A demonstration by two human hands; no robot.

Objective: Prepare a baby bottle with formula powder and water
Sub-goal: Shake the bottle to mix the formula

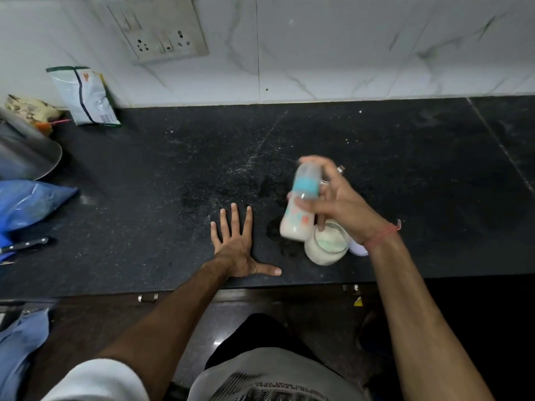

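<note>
Head view shows your right hand [335, 204] with its grip curled round the bottle [301, 206], held tilted in the air above the jar [325, 247] of white powder. The bottle is blurred, capped in teal, with milky liquid inside. Your left hand [236, 247] lies flat on the dark surface [173, 175], fingers spread, holding nothing. A white lid [359, 249] sits just beside the jar. Far left lie a packet [86, 96], a blue bag [26, 201] and a knife [26, 244].

Bottle [301, 204] full of milky mix, teal collar, tilted and blurry (held mid-air); open powder jar [326, 246] at its 5 o'clock.
</note>
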